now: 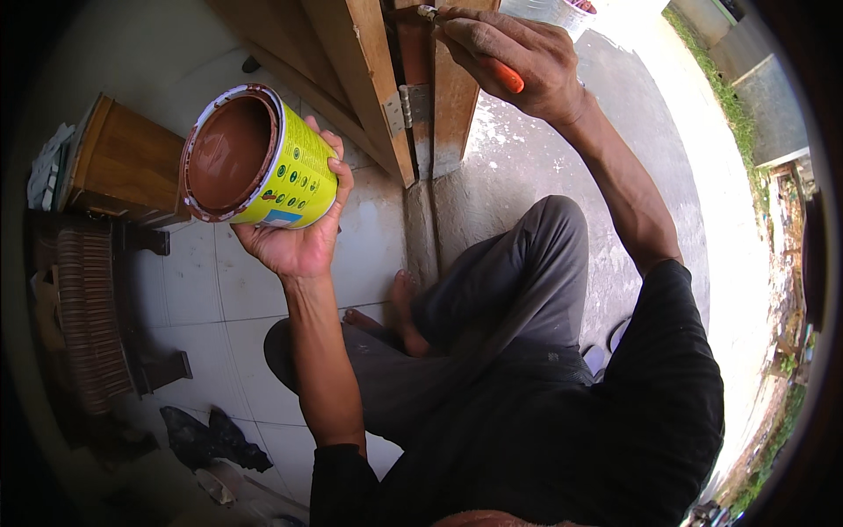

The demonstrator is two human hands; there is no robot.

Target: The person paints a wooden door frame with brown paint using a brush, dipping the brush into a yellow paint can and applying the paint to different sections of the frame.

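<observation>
My left hand (303, 246) is wrapped round a yellow-green paint can (307, 180) from below and behind. The can is tilted so its round mouth shows brown paint (230, 154) inside, with smears along the rim. Farther off and to the right, my right hand (527, 61) grips a paintbrush by its orange handle (503, 75). The brush's metal end shows past the fingers, beside the wooden door frame (457, 110); its bristles are hard to make out. Left of it stands a wooden door (373, 75), with a metal hinge (406, 105) by the frame.
A wooden cabinet (123, 158) and a slatted wooden piece of furniture (92, 316) stand at the left. Black plastic (211, 439) lies on the white tile floor (259, 290). A pail (549, 13) stands beyond my right hand, on the grey concrete (615, 167).
</observation>
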